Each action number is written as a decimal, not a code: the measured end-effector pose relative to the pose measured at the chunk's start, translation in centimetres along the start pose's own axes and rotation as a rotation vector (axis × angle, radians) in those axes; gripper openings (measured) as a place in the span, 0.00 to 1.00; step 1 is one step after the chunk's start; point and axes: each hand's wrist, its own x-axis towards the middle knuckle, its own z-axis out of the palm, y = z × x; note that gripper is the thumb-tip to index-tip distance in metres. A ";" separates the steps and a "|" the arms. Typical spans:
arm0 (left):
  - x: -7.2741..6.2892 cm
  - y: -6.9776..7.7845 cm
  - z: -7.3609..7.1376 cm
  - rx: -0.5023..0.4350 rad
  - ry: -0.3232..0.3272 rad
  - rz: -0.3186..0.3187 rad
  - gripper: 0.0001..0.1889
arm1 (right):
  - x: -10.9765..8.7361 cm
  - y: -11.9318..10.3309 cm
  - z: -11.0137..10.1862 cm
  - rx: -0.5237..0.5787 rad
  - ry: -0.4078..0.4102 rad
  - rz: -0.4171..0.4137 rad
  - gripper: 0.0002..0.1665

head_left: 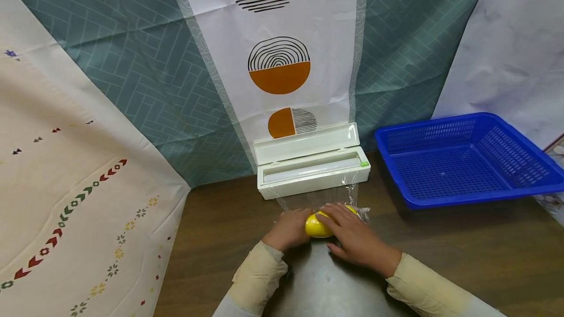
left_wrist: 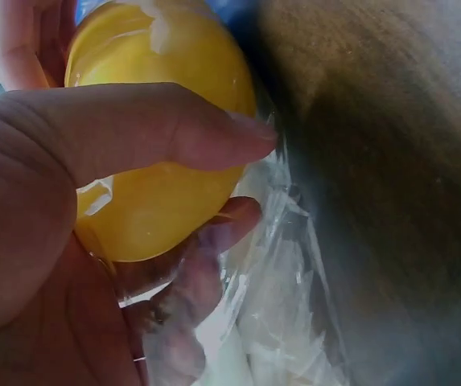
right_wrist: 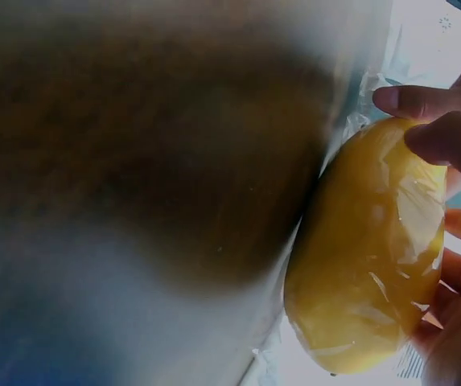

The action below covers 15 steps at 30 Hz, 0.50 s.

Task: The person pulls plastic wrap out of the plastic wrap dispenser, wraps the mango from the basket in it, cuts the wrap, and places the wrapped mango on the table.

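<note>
A smooth yellow oval fruit (head_left: 318, 227) with glossy cling film (right_wrist: 411, 213) over its skin lies low over the table, between both hands. My left hand (head_left: 288, 229) grips its left end; the left wrist view shows the thumb (left_wrist: 174, 129) across it and fingers underneath. My right hand (head_left: 352, 236) holds it from the right, fingers curved over the top, thumb apart on the near side. Clear film stretches from the fruit back to a white dispenser box (head_left: 315, 187), whose lid (head_left: 308, 143) stands raised. Crumpled film bunches at the fruit's right end.
Inside the box lies a film roll (head_left: 313, 170), with a small green piece (head_left: 364, 164) at its right end. A blue plastic basket (head_left: 398, 180) sits at the back right of the brown table (head_left: 211, 238). Patterned cloth (head_left: 176, 111) hangs behind and at the left.
</note>
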 end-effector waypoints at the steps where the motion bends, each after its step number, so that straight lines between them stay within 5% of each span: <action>1: 0.0 0.0 -0.1 -0.004 -0.006 -0.004 0.23 | 0.0 0.0 0.1 -0.008 0.001 0.000 0.46; 15: -0.7 0.1 -0.4 -0.015 0.021 -0.135 0.25 | 0.9 0.5 0.3 -0.060 0.038 -0.034 0.43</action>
